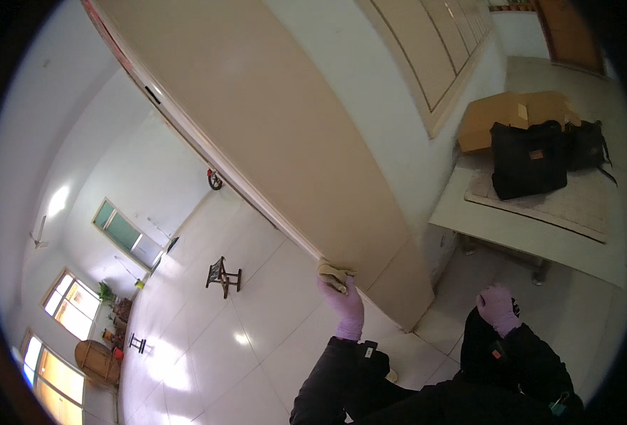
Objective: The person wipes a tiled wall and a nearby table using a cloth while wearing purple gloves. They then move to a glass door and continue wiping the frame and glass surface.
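My left hand (346, 311), in a pink glove, grips a folded beige cloth (334, 275). The cloth lies against the edge of a beige wall panel (271, 138), low down at the side of a doorway. My right hand (497, 308), also gloved in pink, is at my dark-trousered knee (475, 340) with its fingers curled. Its palm is hidden, so I cannot tell whether anything is in it.
On my right, a pale low table (526, 241) bears a black bag (528, 159), a flat board (584, 218) and a cardboard box (489, 117). Through the doorway, a folding stool (223, 277) stands on the tiled floor (287, 324). A round wooden tabletop (98, 361) leans farther off.
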